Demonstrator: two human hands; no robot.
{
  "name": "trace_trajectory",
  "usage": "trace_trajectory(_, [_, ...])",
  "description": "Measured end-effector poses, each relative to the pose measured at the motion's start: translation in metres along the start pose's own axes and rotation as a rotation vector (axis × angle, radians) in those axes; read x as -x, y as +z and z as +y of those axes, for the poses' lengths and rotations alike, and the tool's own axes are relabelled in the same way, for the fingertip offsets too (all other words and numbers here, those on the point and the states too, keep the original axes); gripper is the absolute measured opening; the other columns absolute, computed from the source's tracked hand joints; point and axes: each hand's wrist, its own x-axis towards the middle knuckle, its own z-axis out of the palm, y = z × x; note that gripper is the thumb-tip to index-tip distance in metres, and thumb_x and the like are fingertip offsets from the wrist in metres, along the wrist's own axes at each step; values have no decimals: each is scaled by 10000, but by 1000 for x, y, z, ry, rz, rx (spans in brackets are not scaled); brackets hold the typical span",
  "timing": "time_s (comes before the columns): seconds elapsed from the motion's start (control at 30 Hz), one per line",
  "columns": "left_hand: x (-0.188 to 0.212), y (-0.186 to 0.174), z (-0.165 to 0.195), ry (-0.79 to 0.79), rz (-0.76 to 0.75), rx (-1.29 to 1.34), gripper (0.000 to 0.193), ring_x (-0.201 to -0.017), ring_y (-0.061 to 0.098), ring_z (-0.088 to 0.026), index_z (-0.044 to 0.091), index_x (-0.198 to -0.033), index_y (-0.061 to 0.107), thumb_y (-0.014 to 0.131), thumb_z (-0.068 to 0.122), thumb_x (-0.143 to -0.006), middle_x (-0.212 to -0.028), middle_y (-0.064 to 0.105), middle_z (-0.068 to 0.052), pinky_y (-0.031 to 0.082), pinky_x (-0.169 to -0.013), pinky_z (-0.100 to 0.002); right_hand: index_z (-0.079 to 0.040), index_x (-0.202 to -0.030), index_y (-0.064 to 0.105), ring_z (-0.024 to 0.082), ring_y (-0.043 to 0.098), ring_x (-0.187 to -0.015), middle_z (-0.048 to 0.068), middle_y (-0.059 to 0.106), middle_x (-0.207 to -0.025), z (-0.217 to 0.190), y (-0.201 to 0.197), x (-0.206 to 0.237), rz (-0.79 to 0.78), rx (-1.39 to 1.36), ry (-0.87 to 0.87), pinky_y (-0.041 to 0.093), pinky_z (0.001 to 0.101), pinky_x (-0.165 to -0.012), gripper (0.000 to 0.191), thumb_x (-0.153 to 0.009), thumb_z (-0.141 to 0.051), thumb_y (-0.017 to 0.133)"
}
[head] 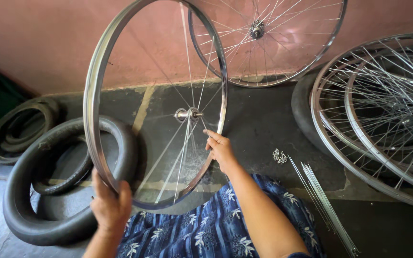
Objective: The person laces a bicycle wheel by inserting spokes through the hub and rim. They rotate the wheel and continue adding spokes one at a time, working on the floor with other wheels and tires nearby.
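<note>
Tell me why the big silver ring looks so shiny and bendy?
In the head view, daylight glints off the rim held by the left hand; the wide lens bows it into an oval; the right hand and the hub look sharp; thin spokes fade against the dark floor.

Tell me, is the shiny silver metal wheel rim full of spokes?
No, the shiny silver metal wheel rim has only a few thin spokes, with wide empty gaps.

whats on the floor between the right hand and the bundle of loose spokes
In the head view, a small pile of spoke nipples lies between the right hand and the loose spokes.
</note>
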Motion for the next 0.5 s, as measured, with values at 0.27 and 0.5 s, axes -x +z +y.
trace_trajectory(0.27, [-200, -72, 82, 94, -398, -446, 750, -697, 695, -387, 247, -1605, 452, 624, 409, -893, -728, 713, -163, 534, -696, -517, -71, -1285, 713, 18, 346, -450, -25, 544, -643, -6, 5, 6, -143, 112, 50, 252, 193, -388, 330, -991, -96, 565])
trace_trajectory(0.5, [-317, -39, 144, 147, -509, -336, 667, -948, 693, -296, 294, -1472, 570, 702, 426, -832, -948, 745, -68, 509, -831, -458, -68, -1294, 714, 35, 399, -454, -18, 575, -644, -3, 9, 16, -321, 306, 175, 285, 206, -391, 371, -961, -61, 550])
